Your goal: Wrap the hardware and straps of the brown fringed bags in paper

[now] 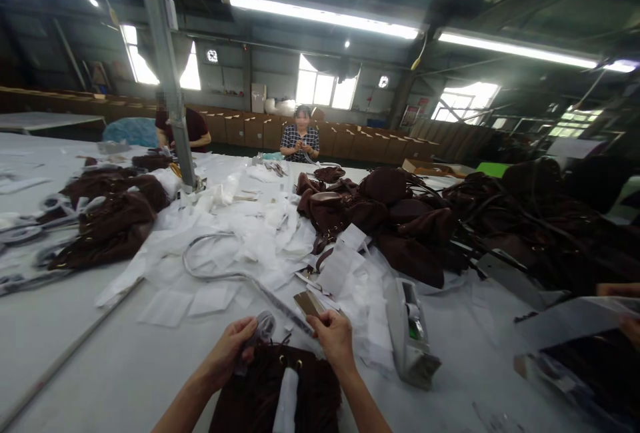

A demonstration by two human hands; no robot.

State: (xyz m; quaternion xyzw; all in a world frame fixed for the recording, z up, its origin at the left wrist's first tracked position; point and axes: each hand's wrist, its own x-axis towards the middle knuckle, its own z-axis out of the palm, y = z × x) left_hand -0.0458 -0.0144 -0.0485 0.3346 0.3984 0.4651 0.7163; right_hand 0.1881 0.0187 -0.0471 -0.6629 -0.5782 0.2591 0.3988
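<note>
A dark brown drawstring handbag [263,386] with gold eyelets stands at the table's near edge, with a white wrapped strip [287,400] down its front. My left hand [239,343] is closed on a coiled, plastic-wrapped piece [265,325] at the bag's top left. Over the top right corner, my right hand [334,336] pinches the end of a long strap in grey wrapping [240,276], which curves away across the table. A brown card-like piece [307,303] shows right by the right fingertips; whether they hold it too is unclear.
A tape dispenser [413,336] stands right of my right hand. Brown bags pile up at right [385,213] and left [115,220], with white paper sheets [240,240] between. A metal post [170,73] rises from the table. Two people sit across; another person's hands [623,306] work at far right.
</note>
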